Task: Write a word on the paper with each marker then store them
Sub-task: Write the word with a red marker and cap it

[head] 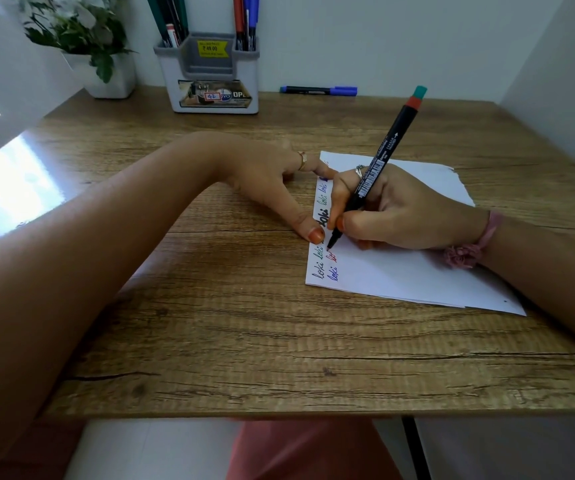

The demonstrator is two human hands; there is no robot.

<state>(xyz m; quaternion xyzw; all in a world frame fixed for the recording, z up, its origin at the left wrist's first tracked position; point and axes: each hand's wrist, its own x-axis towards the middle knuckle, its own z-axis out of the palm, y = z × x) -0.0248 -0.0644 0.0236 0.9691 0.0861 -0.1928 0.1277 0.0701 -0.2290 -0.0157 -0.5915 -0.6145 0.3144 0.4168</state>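
A white sheet of paper (400,271) lies on the wooden desk (210,323), right of centre, with several small words in different colours along its left edge. My right hand (400,213) grips a black marker (376,168) with a red and teal end. Its tip touches the paper beside a red word. My left hand (272,181) rests flat, fingertips pressing the paper's left edge. A blue marker (317,90), capped, lies at the back of the desk. A grey holder (210,81) at the back holds several markers.
A white pot with a green plant (106,74) stands at the back left beside the holder. White walls close in the desk at the back and right. The desk's front edge (244,414) is near my lap.
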